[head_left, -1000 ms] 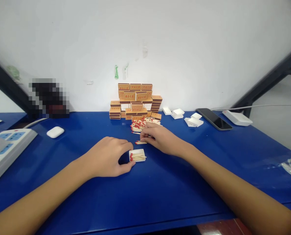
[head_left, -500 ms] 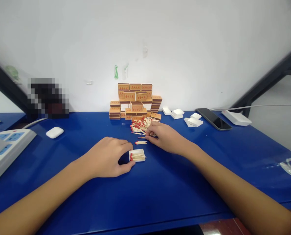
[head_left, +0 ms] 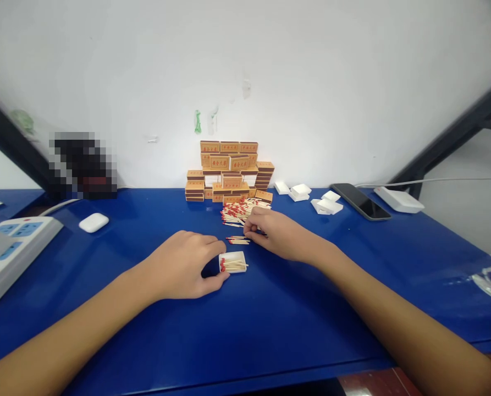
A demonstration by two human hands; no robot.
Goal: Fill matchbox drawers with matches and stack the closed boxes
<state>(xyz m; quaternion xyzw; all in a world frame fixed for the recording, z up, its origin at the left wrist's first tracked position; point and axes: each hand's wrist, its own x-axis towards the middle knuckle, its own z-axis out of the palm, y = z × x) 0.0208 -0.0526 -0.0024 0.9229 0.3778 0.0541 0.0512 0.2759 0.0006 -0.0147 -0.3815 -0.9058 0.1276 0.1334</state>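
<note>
My left hand (head_left: pixel 187 265) rests on the table with thumb and fingers around the left end of a small white matchbox tray (head_left: pixel 244 254). Inside the tray lie several wooden matches (head_left: pixel 233 265), their red heads toward my left hand. Just beyond it, my right hand (head_left: pixel 276 232) is closed in a pinch at the tail end of a match (head_left: pixel 237 237), which lies alongside a small row of matches (head_left: pixel 239 242). The fingertips partly hide the match's end. Behind my right fingers spreads a large heap of red-headed matches (head_left: pixel 239 210), partly covered by the hand.
Stacked orange matchboxes (head_left: pixel 231 181) stand against the wall behind the heap. White empty trays (head_left: pixel 300 191) lie to the right, near a phone (head_left: pixel 360 201) and a flat white box (head_left: pixel 400 199). At left are a white earbud case (head_left: pixel 93 222) and a power strip (head_left: pixel 22 247).
My right hand has moved slightly nearer, bringing the pinched match from beside the heap down against the small row. My left hand keeps its hold on the tray.
</note>
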